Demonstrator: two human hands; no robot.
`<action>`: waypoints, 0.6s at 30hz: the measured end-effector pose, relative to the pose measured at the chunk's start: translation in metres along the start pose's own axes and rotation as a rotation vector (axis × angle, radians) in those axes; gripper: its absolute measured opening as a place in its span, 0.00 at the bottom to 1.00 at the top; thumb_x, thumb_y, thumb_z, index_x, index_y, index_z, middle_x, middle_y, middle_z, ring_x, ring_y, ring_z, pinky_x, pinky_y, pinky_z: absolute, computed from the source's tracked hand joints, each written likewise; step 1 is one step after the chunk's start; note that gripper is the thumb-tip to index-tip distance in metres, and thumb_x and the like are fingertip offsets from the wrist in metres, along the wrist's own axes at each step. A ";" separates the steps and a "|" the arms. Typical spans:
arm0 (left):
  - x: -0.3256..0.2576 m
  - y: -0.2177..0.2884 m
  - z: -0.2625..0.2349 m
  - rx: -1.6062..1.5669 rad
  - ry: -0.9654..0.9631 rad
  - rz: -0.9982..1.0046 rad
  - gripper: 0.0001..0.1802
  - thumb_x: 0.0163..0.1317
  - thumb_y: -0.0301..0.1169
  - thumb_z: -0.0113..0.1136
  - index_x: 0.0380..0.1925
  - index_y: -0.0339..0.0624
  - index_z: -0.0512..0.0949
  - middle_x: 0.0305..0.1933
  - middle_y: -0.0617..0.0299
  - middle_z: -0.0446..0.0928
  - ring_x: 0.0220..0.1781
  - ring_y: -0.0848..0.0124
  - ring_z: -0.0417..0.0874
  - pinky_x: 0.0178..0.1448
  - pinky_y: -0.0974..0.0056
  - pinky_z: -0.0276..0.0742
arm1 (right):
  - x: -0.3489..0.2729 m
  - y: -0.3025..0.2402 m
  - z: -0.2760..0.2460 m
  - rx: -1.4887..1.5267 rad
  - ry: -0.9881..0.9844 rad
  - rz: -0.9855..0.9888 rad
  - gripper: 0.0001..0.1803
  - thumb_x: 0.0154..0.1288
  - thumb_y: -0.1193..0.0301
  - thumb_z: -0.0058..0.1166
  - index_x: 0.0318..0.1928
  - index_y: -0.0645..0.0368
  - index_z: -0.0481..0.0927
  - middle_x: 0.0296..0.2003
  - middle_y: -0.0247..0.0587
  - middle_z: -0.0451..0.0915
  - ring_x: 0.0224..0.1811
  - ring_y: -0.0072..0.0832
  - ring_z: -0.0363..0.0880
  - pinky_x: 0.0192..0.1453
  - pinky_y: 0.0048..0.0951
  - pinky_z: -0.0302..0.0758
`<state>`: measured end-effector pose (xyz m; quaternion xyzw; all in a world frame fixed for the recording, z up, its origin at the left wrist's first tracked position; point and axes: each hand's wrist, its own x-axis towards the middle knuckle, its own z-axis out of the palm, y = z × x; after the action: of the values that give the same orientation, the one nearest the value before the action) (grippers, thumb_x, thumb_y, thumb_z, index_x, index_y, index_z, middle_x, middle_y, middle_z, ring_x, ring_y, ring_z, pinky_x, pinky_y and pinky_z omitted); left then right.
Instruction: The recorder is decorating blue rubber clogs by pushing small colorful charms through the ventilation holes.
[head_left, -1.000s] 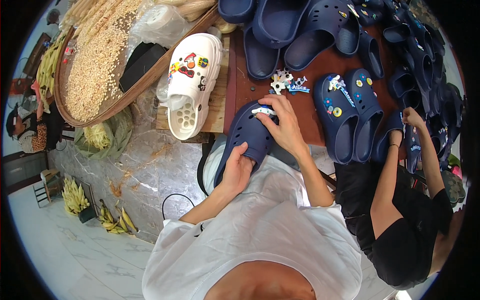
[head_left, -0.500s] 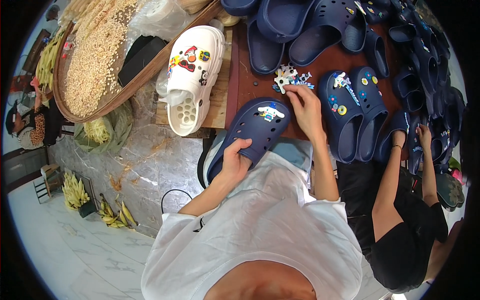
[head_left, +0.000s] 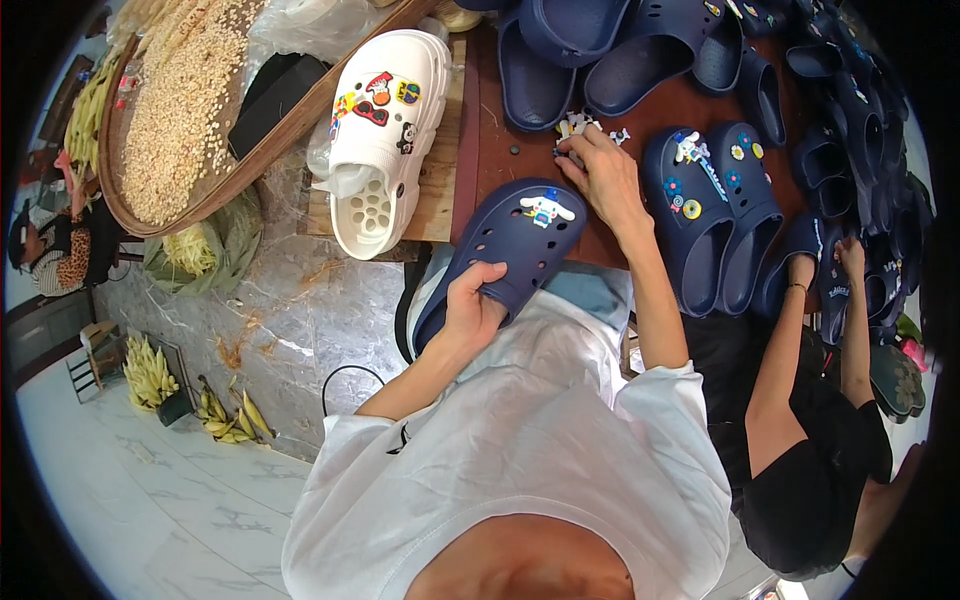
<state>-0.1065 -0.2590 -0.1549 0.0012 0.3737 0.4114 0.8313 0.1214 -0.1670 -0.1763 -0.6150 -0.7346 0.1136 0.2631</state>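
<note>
My left hand (head_left: 476, 308) grips the heel end of a navy clog (head_left: 516, 225), its thumb on the upper and its fingers out of sight inside the opening. The clog lies tilted before me, toe pointing away, with a white long-eared character charm (head_left: 547, 207) on its toe. Over a small heap of shoe charms (head_left: 577, 124) on the table, my right hand (head_left: 608, 183) has its fingers bent and pinched together. Whatever sits between those fingertips is too small to make out. Just right of this hand stands a pair of navy clogs (head_left: 690, 240) decorated with flower and character charms.
To the left, a white clog (head_left: 385, 140) with charms rests on a wooden board (head_left: 440, 185), beside a large woven tray (head_left: 270, 135) of corn kernels. More navy clogs (head_left: 640, 75) crowd the table's far side. At right, another person's hands (head_left: 803, 268) work among clogs.
My right hand has pulled in slightly over the charm heap, its fingers curling tighter; a white charm it touched before is now hidden. My left hand keeps its hold on the clog.
</note>
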 end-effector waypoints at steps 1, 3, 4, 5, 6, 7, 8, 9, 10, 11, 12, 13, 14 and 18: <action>0.001 0.000 0.000 -0.005 -0.008 0.000 0.35 0.55 0.25 0.54 0.66 0.30 0.65 0.64 0.43 0.74 0.64 0.50 0.78 0.71 0.49 0.73 | 0.000 0.000 0.003 0.002 0.001 -0.006 0.09 0.60 0.72 0.66 0.41 0.58 0.84 0.38 0.41 0.79 0.41 0.42 0.82 0.43 0.42 0.78; 0.003 -0.001 0.000 -0.001 -0.002 -0.006 0.35 0.55 0.25 0.54 0.66 0.30 0.65 0.64 0.44 0.74 0.64 0.51 0.79 0.71 0.49 0.73 | 0.001 0.003 0.003 0.005 0.001 -0.016 0.08 0.60 0.73 0.65 0.40 0.58 0.84 0.38 0.41 0.79 0.42 0.42 0.82 0.43 0.42 0.78; 0.002 0.000 -0.001 0.009 0.006 -0.015 0.34 0.55 0.25 0.54 0.66 0.30 0.66 0.64 0.44 0.74 0.64 0.51 0.79 0.71 0.50 0.73 | 0.001 0.001 0.000 0.058 0.026 0.014 0.08 0.61 0.73 0.65 0.41 0.58 0.84 0.38 0.42 0.79 0.42 0.43 0.82 0.44 0.41 0.78; 0.002 0.000 -0.001 0.009 0.010 -0.014 0.34 0.55 0.25 0.54 0.66 0.30 0.66 0.64 0.44 0.74 0.64 0.51 0.79 0.71 0.50 0.73 | -0.001 0.000 -0.002 0.111 0.052 0.044 0.07 0.62 0.72 0.64 0.41 0.59 0.83 0.38 0.42 0.79 0.42 0.43 0.82 0.44 0.40 0.77; 0.001 0.000 -0.001 -0.018 0.010 -0.010 0.33 0.56 0.23 0.54 0.65 0.31 0.66 0.63 0.44 0.74 0.63 0.51 0.79 0.71 0.50 0.73 | -0.004 -0.001 -0.002 0.114 0.051 0.044 0.07 0.62 0.72 0.64 0.41 0.59 0.83 0.38 0.42 0.79 0.42 0.43 0.82 0.44 0.40 0.77; 0.000 0.000 0.000 -0.050 0.009 -0.005 0.32 0.57 0.21 0.53 0.65 0.31 0.67 0.63 0.45 0.74 0.63 0.51 0.79 0.71 0.50 0.72 | -0.006 -0.004 -0.005 0.163 0.107 0.052 0.07 0.65 0.73 0.62 0.42 0.59 0.83 0.38 0.42 0.79 0.40 0.39 0.82 0.43 0.35 0.77; 0.000 0.001 0.002 -0.055 0.010 -0.003 0.32 0.57 0.21 0.53 0.65 0.31 0.67 0.63 0.45 0.74 0.63 0.51 0.79 0.71 0.50 0.72 | -0.009 -0.008 -0.008 0.213 0.164 0.060 0.07 0.67 0.75 0.61 0.44 0.60 0.83 0.38 0.42 0.79 0.38 0.36 0.81 0.42 0.30 0.76; 0.000 0.003 0.003 -0.061 -0.004 -0.007 0.32 0.56 0.21 0.53 0.65 0.31 0.66 0.63 0.45 0.74 0.63 0.51 0.78 0.71 0.50 0.72 | -0.015 -0.014 -0.014 0.259 0.162 0.105 0.06 0.71 0.76 0.57 0.45 0.61 0.82 0.38 0.38 0.80 0.40 0.27 0.81 0.45 0.24 0.75; -0.001 0.003 0.004 -0.068 -0.019 -0.013 0.33 0.56 0.22 0.53 0.65 0.32 0.66 0.63 0.45 0.74 0.64 0.51 0.78 0.71 0.50 0.72 | -0.025 -0.023 -0.018 0.256 0.157 0.104 0.06 0.71 0.76 0.57 0.45 0.61 0.82 0.38 0.38 0.80 0.40 0.27 0.81 0.45 0.24 0.75; -0.001 0.003 0.004 -0.074 -0.017 -0.011 0.33 0.56 0.22 0.53 0.65 0.32 0.66 0.63 0.45 0.74 0.64 0.51 0.78 0.71 0.50 0.72 | -0.034 -0.033 -0.019 0.405 0.192 0.178 0.06 0.70 0.76 0.57 0.45 0.62 0.82 0.38 0.38 0.81 0.38 0.27 0.81 0.43 0.26 0.75; -0.001 0.002 0.003 -0.049 -0.029 -0.002 0.34 0.55 0.24 0.54 0.66 0.31 0.66 0.63 0.44 0.74 0.64 0.51 0.78 0.71 0.50 0.73 | -0.043 -0.042 -0.021 0.554 0.226 0.253 0.06 0.70 0.76 0.57 0.45 0.62 0.82 0.38 0.38 0.81 0.37 0.27 0.80 0.41 0.28 0.75; 0.000 0.002 0.004 -0.018 -0.044 0.001 0.35 0.55 0.26 0.55 0.66 0.30 0.65 0.64 0.44 0.74 0.64 0.51 0.78 0.71 0.49 0.73 | -0.056 -0.047 -0.021 0.608 0.209 0.278 0.07 0.71 0.77 0.55 0.47 0.64 0.82 0.39 0.36 0.81 0.36 0.20 0.77 0.41 0.24 0.73; 0.000 0.001 0.004 -0.020 -0.043 -0.002 0.35 0.55 0.26 0.55 0.66 0.30 0.65 0.64 0.44 0.74 0.64 0.51 0.78 0.71 0.49 0.73 | -0.063 -0.056 -0.024 0.579 0.173 0.284 0.07 0.71 0.78 0.56 0.46 0.63 0.82 0.38 0.37 0.80 0.35 0.19 0.77 0.39 0.21 0.72; 0.002 0.001 0.002 -0.009 -0.043 -0.006 0.36 0.54 0.27 0.54 0.67 0.29 0.64 0.65 0.43 0.73 0.66 0.51 0.76 0.73 0.48 0.70 | -0.081 -0.070 -0.020 0.605 0.119 0.294 0.06 0.69 0.78 0.58 0.45 0.63 0.84 0.35 0.36 0.78 0.32 0.20 0.77 0.36 0.22 0.74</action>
<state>-0.1053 -0.2566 -0.1542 0.0049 0.3540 0.4104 0.8404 0.0816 -0.2631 -0.1456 -0.6140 -0.5544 0.3270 0.4568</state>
